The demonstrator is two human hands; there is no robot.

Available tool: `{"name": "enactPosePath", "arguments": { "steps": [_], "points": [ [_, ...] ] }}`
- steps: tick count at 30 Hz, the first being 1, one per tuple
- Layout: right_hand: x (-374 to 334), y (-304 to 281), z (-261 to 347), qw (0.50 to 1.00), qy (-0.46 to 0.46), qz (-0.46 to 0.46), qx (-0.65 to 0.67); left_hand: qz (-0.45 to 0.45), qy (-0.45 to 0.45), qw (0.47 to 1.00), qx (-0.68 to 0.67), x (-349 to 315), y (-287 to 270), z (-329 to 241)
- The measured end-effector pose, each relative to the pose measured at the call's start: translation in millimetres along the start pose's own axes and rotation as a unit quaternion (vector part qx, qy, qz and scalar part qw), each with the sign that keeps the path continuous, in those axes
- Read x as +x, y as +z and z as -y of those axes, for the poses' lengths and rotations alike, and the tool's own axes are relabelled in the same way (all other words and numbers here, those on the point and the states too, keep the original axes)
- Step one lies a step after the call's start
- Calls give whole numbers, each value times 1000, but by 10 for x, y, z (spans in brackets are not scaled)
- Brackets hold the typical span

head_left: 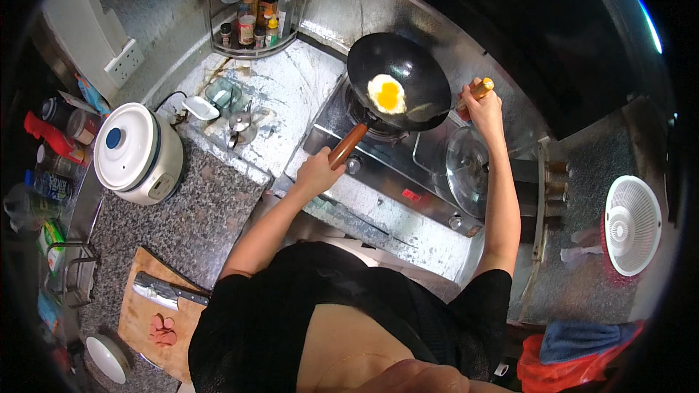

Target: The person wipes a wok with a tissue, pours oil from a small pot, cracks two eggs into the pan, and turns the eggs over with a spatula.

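Observation:
My left hand (315, 173) is closed around the brown wooden handle (349, 144) of a black wok (426, 76). The wok is tilted over the left burner of the gas stove (378, 185). A fried egg (387, 94), white with a yellow middle, lies in it. To the right of the wok, my right hand (483, 110) grips a utensil by its light wooden handle (482, 87); its working end is mostly hidden, so its kind does not show. A round glass lid (466, 164) stands beside my right forearm on the stove's right side.
On the left counter are a white electric cooker (127, 142) and a cutting board (135, 324) with a cleaver (162, 291) and pink sausage slices (163, 331). A bottle rack (255, 44) stands in the back corner. At right is a white colander (632, 225).

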State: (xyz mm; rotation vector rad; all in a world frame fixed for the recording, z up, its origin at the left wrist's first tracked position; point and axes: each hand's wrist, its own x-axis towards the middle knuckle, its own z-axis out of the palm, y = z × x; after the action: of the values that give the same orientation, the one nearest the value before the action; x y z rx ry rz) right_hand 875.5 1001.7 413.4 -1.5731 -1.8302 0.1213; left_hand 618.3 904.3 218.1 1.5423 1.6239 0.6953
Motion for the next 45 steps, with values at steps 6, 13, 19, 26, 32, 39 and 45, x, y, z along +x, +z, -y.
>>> {"name": "enactPosePath", "arguments": {
  "steps": [6,13,19,26,32,39,45],
  "points": [
    [19,23,179,999,29,40,23,-7,4,1000,-6,-11,-21,-31],
    [46,-5,238,998,41,45,17,-16,1,1000,-6,-31,-12,-19],
    [70,71,229,996,60,46,52,-14,8,1000,-5,-36,-9,-15],
    [154,58,139,993,74,73,54,-10,6,1000,2,-6,-11,-3],
    [96,100,102,993,80,63,59,-27,18,999,-16,-1,14,34],
    [51,100,99,996,24,70,54,-21,12,1000,-13,-3,0,33],
    [-83,-2,208,995,29,69,61,-21,23,999,-11,-9,-2,32]
  ]
}}
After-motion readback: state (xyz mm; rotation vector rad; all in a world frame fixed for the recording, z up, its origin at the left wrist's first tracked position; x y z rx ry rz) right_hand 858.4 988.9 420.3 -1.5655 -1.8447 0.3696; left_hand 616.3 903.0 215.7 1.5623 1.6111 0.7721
